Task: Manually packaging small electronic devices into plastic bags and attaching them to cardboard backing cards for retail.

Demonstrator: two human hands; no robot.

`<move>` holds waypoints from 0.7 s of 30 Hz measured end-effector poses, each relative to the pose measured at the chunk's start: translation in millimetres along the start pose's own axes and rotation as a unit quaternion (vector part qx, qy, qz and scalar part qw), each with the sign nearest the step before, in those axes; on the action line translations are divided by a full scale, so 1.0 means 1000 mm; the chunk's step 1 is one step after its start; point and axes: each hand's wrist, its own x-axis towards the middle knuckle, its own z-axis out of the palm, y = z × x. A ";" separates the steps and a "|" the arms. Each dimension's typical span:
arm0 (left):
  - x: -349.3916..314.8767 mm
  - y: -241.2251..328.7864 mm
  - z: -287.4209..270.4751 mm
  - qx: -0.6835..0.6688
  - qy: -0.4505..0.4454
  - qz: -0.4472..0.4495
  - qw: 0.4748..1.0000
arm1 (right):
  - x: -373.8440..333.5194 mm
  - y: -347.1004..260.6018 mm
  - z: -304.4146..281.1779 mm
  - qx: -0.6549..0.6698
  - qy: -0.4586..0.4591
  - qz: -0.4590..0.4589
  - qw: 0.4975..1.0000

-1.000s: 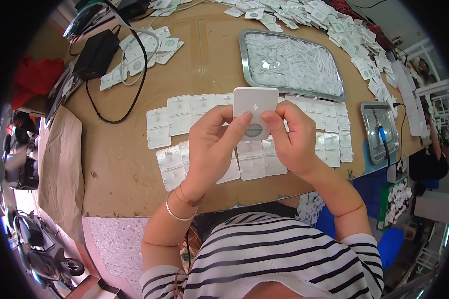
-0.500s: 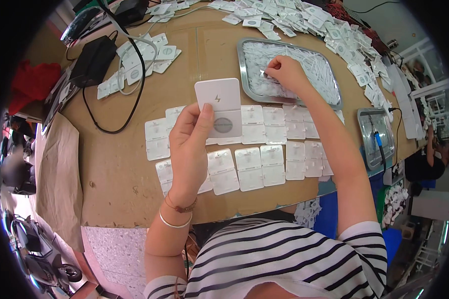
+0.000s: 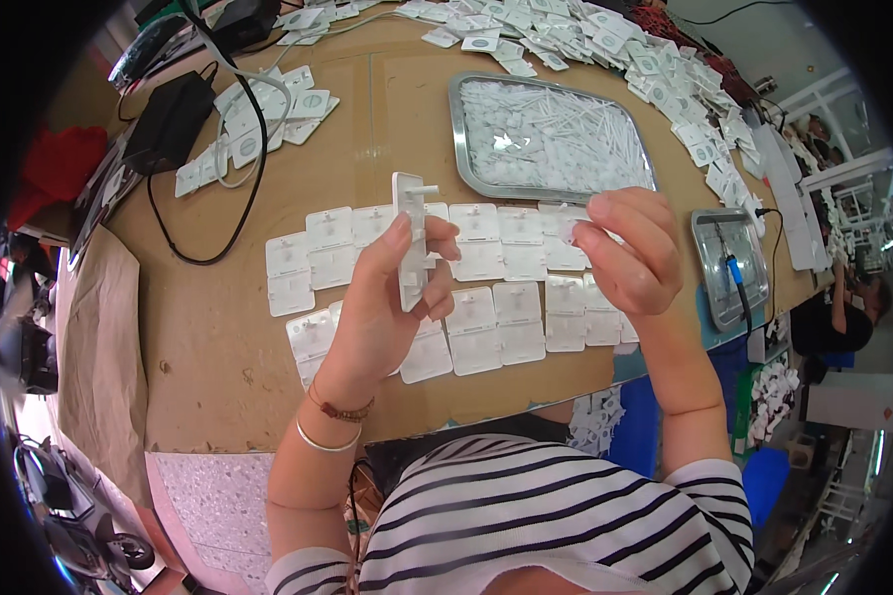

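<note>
My left hand (image 3: 367,297) grips a white plastic panel (image 3: 406,238) upright and edge-on, thumb on one face and fingers behind the other. From its upper part sticks a short white peg (image 3: 426,189). To the right, my right hand (image 3: 633,253) is raised with thumb and forefinger pinched; whatever small thing lies between the tips I cannot make out. Beneath both hands, similar white panels (image 3: 473,322) lie in two rows on the brown table cover. Beyond them stands a metal tray (image 3: 457,134) full of small white plastic pieces (image 3: 556,124).
A smaller metal tray (image 3: 702,263) at the right holds a blue-handled tool (image 3: 734,273) on a cord. Heaps of white panels (image 3: 655,69) line the far right edge. At the left are a black power adapter (image 3: 169,121), looped cables and another panel pile (image 3: 303,104).
My right hand has left the large tray and come down toward me, fingers pinched. My left hand has turned the panel from face-on to edge-on.
</note>
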 end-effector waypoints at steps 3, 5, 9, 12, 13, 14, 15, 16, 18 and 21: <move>0.002 0.001 0.010 0.008 0.002 -0.003 1.000 | 0.000 -0.005 -0.002 0.038 0.008 0.024 0.999; 0.004 -0.001 0.009 0.002 -0.006 -0.011 1.000 | 0.000 -0.010 0.001 0.079 0.006 0.072 0.994; 0.002 -0.003 0.013 -0.003 -0.023 -0.036 0.999 | 0.012 -0.044 0.008 0.256 -0.035 0.389 0.884; -0.001 -0.002 0.018 0.040 -0.020 -0.039 0.998 | 0.015 -0.056 0.017 0.352 -0.026 0.499 0.791; -0.001 -0.002 0.020 0.076 -0.004 -0.039 0.996 | 0.016 -0.058 0.020 0.383 0.003 0.526 0.760; 0.000 -0.003 0.019 0.092 -0.006 -0.035 0.995 | 0.013 -0.057 0.024 0.385 0.001 0.525 0.759; 0.000 -0.004 0.018 0.090 -0.003 -0.034 0.995 | 0.009 -0.055 0.030 0.329 -0.008 0.498 0.802; 0.000 -0.006 0.018 0.103 -0.005 -0.031 0.994 | 0.008 -0.054 0.033 0.270 -0.015 0.469 0.841; 0.000 -0.007 0.019 0.113 -0.005 -0.028 0.993 | 0.011 -0.058 0.037 0.325 0.002 0.537 0.778; -0.001 -0.008 0.020 0.101 -0.007 -0.023 0.995 | 0.019 -0.066 0.043 0.377 0.034 0.616 0.691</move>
